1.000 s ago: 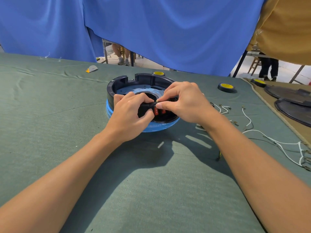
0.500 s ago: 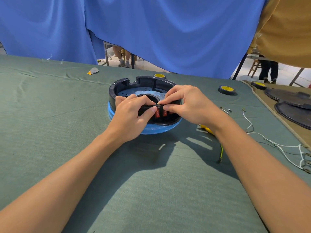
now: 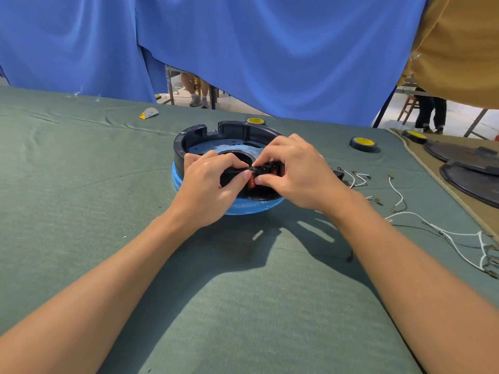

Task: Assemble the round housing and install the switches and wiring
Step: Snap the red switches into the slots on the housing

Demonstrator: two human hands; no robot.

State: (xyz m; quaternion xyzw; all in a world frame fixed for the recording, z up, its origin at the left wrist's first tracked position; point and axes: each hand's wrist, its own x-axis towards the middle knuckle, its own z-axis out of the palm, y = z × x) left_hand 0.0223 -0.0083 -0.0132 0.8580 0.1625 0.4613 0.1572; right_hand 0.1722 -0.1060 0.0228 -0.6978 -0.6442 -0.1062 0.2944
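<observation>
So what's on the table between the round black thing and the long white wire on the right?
In the head view, short white wires lie on the green cloth between the housing and the long white wire.

Table (image 3: 81,184) covered in grey-green cloth, slightly creased at far left. Round black housing (image 3: 232,133) on blue base sits mid-table. Yellow-topped tape roll (image 3: 363,143) to right of housing, another (image 3: 256,121) just behind its far rim. White wires (image 3: 399,195) with metal terminals scattered at right, longer white harness (image 3: 459,238) near right edge. Small white-and-yellow scrap (image 3: 149,113) at far left. Tan mat (image 3: 437,168) at right edge carries dark discs (image 3: 472,179).
</observation>
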